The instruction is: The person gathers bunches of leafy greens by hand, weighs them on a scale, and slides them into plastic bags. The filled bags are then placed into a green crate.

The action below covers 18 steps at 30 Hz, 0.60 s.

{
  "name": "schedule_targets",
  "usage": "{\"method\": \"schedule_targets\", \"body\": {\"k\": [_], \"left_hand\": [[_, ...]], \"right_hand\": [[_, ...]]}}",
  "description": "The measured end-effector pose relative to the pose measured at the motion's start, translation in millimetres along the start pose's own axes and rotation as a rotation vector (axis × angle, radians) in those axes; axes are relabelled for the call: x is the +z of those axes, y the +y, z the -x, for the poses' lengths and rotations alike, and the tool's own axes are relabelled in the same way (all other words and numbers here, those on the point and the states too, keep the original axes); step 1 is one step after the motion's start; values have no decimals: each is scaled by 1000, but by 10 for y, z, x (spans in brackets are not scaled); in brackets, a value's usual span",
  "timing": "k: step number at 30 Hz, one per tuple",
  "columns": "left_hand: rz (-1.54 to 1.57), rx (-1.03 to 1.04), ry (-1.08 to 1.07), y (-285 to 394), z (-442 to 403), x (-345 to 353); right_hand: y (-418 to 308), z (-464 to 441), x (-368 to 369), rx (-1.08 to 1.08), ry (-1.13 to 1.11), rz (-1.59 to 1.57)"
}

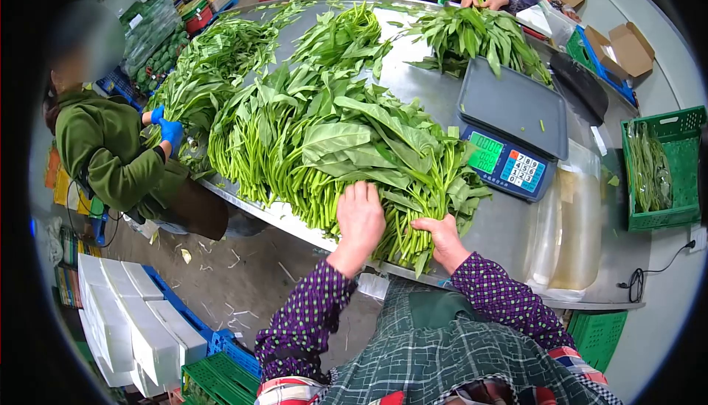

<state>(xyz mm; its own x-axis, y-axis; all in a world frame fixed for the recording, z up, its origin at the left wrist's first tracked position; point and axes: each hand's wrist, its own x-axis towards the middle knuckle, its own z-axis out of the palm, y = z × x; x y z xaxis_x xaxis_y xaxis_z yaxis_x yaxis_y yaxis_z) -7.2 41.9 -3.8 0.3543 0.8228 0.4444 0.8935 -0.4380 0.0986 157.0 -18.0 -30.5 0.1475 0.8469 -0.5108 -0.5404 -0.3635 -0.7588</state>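
Big metal table (501, 235) runs right across the middle of the frame, and a huge heap of leafy greens (295, 140) covers its centre and upper left, stems mostly facing the near edge. Someone in a green top (110, 154) is at the far left, blue gloves in the leaves. Digital scale (516, 114) sits right of centre, display lit green; green crate (664, 218) at the right edge has bagged greens inside. The bunch of stems (436, 184) is lower centre, and the right hand (444, 239) has it pinched, thumb across. Left hand (361, 217) is just beside, fingers curled over the stalks; honestly can't tell if it's gripping any.
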Motion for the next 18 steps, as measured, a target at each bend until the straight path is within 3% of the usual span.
{"method": "schedule_targets", "body": {"k": [2,6,13,18], "left_hand": [[-86,-10,-94,-116,-39,169],[30,-138,-51,-110,-231,95],[1,27,-49,14,-96,-38],[-43,-29,-57,-108,-140,212]], "right_hand": [[25,-9,-11,-15,0,2],[2,-24,-34,-11,-5,12],[-19,-4,-65,-9,-14,4],[-14,-3,-44,-33,-7,2]]}}
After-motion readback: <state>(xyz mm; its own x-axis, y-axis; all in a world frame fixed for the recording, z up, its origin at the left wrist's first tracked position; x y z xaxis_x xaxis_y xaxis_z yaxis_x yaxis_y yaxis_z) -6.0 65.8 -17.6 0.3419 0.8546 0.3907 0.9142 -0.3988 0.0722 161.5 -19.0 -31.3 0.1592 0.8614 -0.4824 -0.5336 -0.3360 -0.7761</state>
